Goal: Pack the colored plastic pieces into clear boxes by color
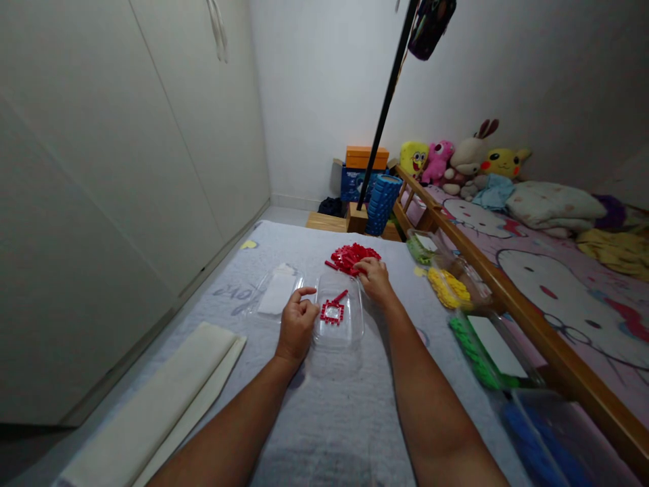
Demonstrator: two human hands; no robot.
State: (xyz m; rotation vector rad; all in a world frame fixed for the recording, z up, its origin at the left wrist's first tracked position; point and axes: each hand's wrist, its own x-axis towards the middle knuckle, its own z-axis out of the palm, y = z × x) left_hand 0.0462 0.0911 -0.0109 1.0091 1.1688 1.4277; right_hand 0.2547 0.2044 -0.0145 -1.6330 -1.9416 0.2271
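A clear plastic box (339, 341) sits on the cloth-covered surface. Inside it lie several small red toothed pieces (332, 320), grouped roughly as a square, with a longer red strip at an angle. My left hand (297, 323) is at the box's left rim, index finger stretched over the edge and the other fingers curled against the side. Behind the box is a heap of red plastic pieces (349, 257). At the heap's right front, my right hand (375, 279) has its thumb and fingertips pinched on a red piece, partly hidden by the fingers.
To the left lie a clear lid with a white label (278, 289) and a folded cream cloth (167, 399). Along the right edge stand boxes of yellow pieces (448, 289), green pieces (474, 352) and blue pieces (542, 439). A wooden bed rail (507, 318) runs beside them.
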